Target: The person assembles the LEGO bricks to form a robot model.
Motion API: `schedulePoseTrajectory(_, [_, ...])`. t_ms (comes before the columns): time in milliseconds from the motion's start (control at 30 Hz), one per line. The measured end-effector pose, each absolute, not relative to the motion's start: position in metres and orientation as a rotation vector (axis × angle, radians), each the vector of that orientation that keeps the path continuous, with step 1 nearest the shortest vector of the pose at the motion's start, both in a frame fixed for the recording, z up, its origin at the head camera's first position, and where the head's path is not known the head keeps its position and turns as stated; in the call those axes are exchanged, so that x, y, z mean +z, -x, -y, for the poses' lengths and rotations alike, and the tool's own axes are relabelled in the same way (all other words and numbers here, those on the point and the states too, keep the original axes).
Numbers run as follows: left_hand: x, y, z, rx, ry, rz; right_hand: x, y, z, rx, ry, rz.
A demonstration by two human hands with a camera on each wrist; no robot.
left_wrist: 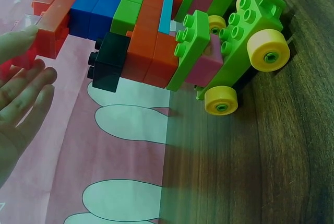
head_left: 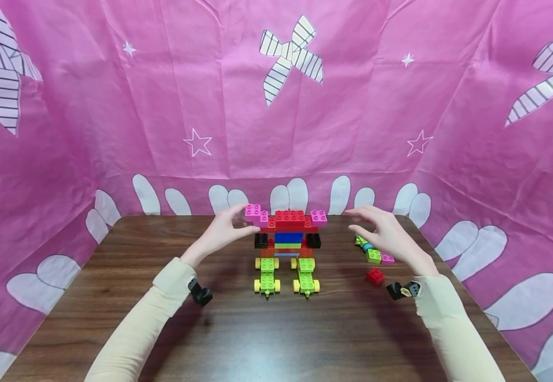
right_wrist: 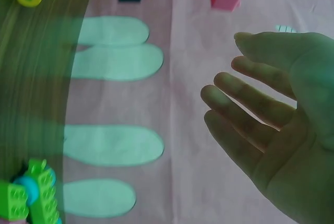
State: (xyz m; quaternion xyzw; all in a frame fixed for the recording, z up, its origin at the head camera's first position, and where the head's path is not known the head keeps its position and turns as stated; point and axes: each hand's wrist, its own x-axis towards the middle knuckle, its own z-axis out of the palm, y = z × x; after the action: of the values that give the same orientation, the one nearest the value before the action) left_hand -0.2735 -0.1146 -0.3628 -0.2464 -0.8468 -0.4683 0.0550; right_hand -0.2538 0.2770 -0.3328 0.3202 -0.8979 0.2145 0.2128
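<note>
In the head view a toy-brick figure (head_left: 289, 218) stands upright mid-table, with red, blue, green and black bricks above two green wheeled bases (head_left: 267, 270). Pink bricks (head_left: 253, 210) form its left upper end, and one pink brick (head_left: 318, 216) sits at its right end. My left hand (head_left: 221, 231) pinches the left pink bricks between thumb and fingers; in the left wrist view the thumb (left_wrist: 21, 41) lies against them. My right hand (head_left: 382, 231) hovers to the right, apart from the figure, its fingers spread and holding nothing, as the right wrist view also shows.
On the right of the brown table (head_left: 238, 329) lie a loose red brick (head_left: 375, 276), a green brick (head_left: 374, 255) and a pink brick (head_left: 388, 258). Behind them is a green and blue piece (head_left: 364, 243). Pink patterned cloth (head_left: 353, 132) encloses the back and sides.
</note>
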Motion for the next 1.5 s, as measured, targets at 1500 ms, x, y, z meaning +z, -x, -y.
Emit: schedulePoseTrajectory(1500, [-0.364,0.273,0.115,-1.412,0.742,2.569,-0.448,0.263,-0.397,0.457,-0.638,2.715])
